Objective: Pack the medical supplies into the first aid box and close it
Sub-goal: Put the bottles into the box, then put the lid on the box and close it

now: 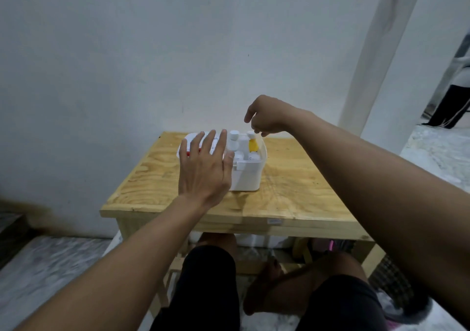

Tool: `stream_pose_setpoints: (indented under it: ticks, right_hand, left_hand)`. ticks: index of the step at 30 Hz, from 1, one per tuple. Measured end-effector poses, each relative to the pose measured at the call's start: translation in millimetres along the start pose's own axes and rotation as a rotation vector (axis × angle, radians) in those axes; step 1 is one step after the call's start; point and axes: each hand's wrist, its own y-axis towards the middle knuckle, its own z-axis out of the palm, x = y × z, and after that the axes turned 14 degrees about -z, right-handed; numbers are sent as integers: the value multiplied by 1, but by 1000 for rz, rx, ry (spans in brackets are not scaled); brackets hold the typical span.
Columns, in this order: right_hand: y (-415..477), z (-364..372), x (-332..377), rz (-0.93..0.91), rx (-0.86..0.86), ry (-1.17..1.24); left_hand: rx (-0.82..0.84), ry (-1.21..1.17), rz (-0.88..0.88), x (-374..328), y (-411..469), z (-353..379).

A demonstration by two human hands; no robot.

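A white first aid box [248, 175] stands open on the wooden table [292, 193]. Several white-capped bottles stick up inside it, among them a yellow bottle [253, 145] at the far right and a white bottle [233, 140] to its left. My left hand [204, 168] hovers flat, fingers spread, over the left part of the box and hides it; a white lid [193, 137] with a red mark shows behind the fingers. My right hand [267, 117] hangs above the yellow bottle, fingertips curled down at its cap; whether they grip it is unclear.
The table stands against a white wall [127, 63]. A white pillar [376, 58] rises at the right. My knees in dark shorts [211, 287] are under the table's front edge. Bare wood lies in front of and to the right of the box.
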Motion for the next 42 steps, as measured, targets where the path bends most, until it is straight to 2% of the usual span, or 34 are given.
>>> stream_pose_setpoints:
  ticks: [5, 8, 13, 20, 26, 32, 36, 42]
  right_hand:
    - [12, -5, -16, 20, -64, -102]
    - [22, -4, -27, 31, -80, -137]
    - [45, 9, -51, 79, -12, -148]
    - [64, 34, -75, 228, 47, 105]
    - [68, 51, -85, 326, 20, 384]
    - [70, 53, -89, 393, -63, 507]
    - [70, 53, -93, 428, -88, 578]
    - [72, 45, -87, 449, -155, 644]
  left_hand:
    - [6, -6, -6, 0, 48, -5]
    - [124, -39, -42, 2, 79, -1]
    - [333, -139, -73, 20, 114, 13]
    - [573, -213, -241, 37, 133, 32]
    - [492, -206, -502, 34, 156, 47]
    - [604, -271, -767, 36, 174, 55]
    - [658, -408, -855, 46, 176, 59]
    - [632, -575, -928, 52, 186, 58]
